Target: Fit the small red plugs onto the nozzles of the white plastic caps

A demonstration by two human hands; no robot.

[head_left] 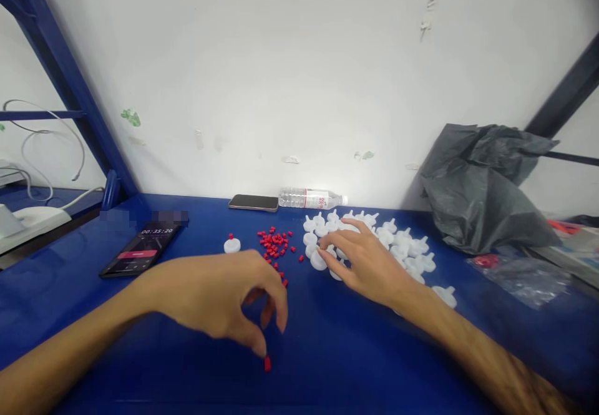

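Note:
My left hand (219, 296) hovers over the blue table (327, 352), fingers curled down, thumb and forefinger tips just above a single small red cap (267, 363). My right hand (369, 262) reaches into a pile of white plastic discs with nozzles (397, 243), its fingers spread over the near-left ones. Several loose red caps (275, 243) lie between the two hands. One white disc with a red cap on it (231, 244) stands apart to the left.
A black phone showing a timer (140, 251) lies at the left. Another phone (253, 203) and a lying water bottle (311, 199) sit by the wall. A grey plastic bag (482, 190) and a clear bag (524, 274) are at the right.

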